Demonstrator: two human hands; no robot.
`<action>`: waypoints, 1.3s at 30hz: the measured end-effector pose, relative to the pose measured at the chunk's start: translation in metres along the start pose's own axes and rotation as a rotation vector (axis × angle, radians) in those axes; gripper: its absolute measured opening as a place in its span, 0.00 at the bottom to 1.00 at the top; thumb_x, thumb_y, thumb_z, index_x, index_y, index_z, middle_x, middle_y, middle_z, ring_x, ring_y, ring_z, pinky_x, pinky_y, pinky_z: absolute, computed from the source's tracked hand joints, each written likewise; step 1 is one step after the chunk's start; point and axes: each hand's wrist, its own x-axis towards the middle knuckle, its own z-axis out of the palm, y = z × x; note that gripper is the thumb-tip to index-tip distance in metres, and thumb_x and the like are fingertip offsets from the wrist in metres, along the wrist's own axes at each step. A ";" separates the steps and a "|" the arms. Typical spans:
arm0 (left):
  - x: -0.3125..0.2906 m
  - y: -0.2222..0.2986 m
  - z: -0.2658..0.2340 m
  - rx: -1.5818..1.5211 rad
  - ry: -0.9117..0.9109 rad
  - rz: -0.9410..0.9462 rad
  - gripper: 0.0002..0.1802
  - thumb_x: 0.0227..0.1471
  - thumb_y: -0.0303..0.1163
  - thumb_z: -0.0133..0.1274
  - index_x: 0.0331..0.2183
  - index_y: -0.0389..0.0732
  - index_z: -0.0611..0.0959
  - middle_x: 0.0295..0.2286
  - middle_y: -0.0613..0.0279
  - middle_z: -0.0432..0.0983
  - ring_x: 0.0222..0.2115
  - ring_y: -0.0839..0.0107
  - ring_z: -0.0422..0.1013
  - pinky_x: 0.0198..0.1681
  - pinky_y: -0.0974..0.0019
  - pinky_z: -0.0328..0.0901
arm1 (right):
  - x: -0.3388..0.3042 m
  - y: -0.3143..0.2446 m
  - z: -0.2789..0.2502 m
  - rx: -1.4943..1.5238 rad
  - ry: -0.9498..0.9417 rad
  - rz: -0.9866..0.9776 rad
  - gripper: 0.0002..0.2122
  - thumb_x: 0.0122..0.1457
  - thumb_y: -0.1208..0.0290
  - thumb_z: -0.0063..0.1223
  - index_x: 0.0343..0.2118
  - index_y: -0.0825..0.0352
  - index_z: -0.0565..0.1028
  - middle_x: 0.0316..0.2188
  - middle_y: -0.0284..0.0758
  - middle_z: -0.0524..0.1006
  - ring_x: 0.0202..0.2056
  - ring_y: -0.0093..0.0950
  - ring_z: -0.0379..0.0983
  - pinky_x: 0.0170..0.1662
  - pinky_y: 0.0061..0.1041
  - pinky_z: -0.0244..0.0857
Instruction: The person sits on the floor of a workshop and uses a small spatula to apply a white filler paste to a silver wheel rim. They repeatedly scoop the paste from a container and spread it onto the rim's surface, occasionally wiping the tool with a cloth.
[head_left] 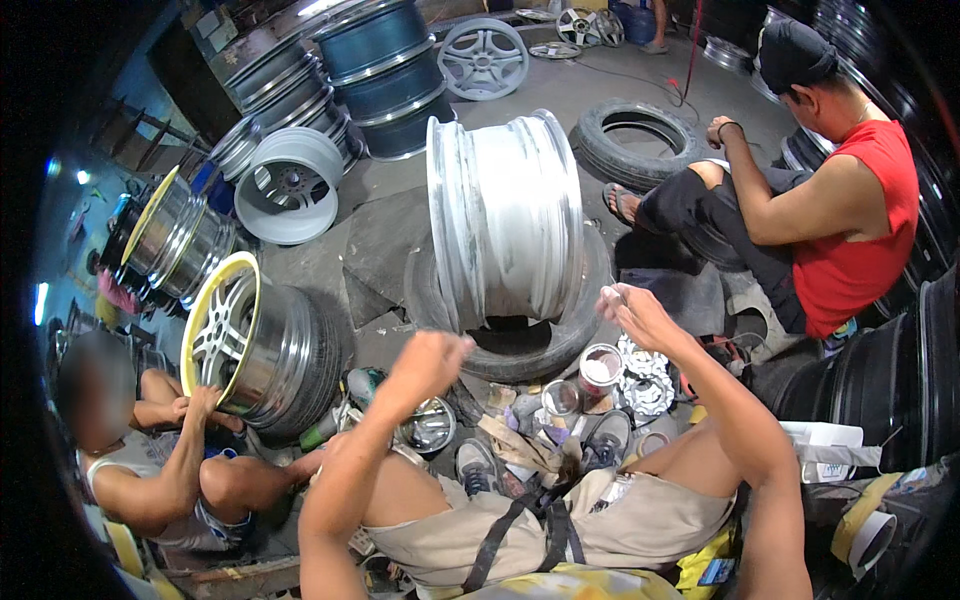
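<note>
In front of me a wide wheel rim (520, 200), coated pale grey and white, stands on its tread on a black tire (500, 365) lying flat. My left hand (430, 365) is raised off the rim's near left side, its fingers curled together. My right hand (640, 318) is lifted near the tire's right side, its whitish fingertips pinched together. Whatever either hand may hold is too small to make out. Below my right hand are an open tub (601, 368) with a whitish rim and a smaller round container (561, 397).
At left, a person (170, 460) grips a wheel with a yellow lip (222, 330). A person in a red top (850, 210) sits at right beside a loose tire (640, 140). Stacked rims (380, 75) stand behind. A silvery lobed part (648, 385) and scraps lie by my shoes.
</note>
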 end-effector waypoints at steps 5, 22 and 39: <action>0.030 -0.044 -0.004 -0.032 0.311 0.014 0.26 0.69 0.44 0.43 0.31 0.28 0.78 0.27 0.33 0.73 0.32 0.35 0.71 0.37 0.49 0.65 | 0.022 0.026 0.044 -0.139 0.071 -0.172 0.14 0.71 0.65 0.40 0.39 0.73 0.72 0.35 0.52 0.73 0.41 0.56 0.70 0.45 0.47 0.63; 0.099 -0.032 0.016 -0.282 0.641 -0.096 0.32 0.69 0.50 0.39 0.33 0.28 0.81 0.27 0.34 0.74 0.29 0.38 0.70 0.36 0.50 0.64 | 0.065 0.002 0.052 0.003 0.430 -0.161 0.22 0.72 0.55 0.38 0.42 0.73 0.75 0.35 0.57 0.77 0.41 0.51 0.74 0.46 0.42 0.66; 0.061 -0.051 -0.012 -0.316 0.399 -0.099 0.38 0.69 0.56 0.36 0.26 0.26 0.70 0.19 0.44 0.60 0.24 0.60 0.58 0.33 0.52 0.61 | 0.014 0.018 0.080 -0.043 0.053 -0.216 0.11 0.70 0.66 0.44 0.39 0.72 0.70 0.34 0.51 0.71 0.41 0.54 0.70 0.44 0.44 0.63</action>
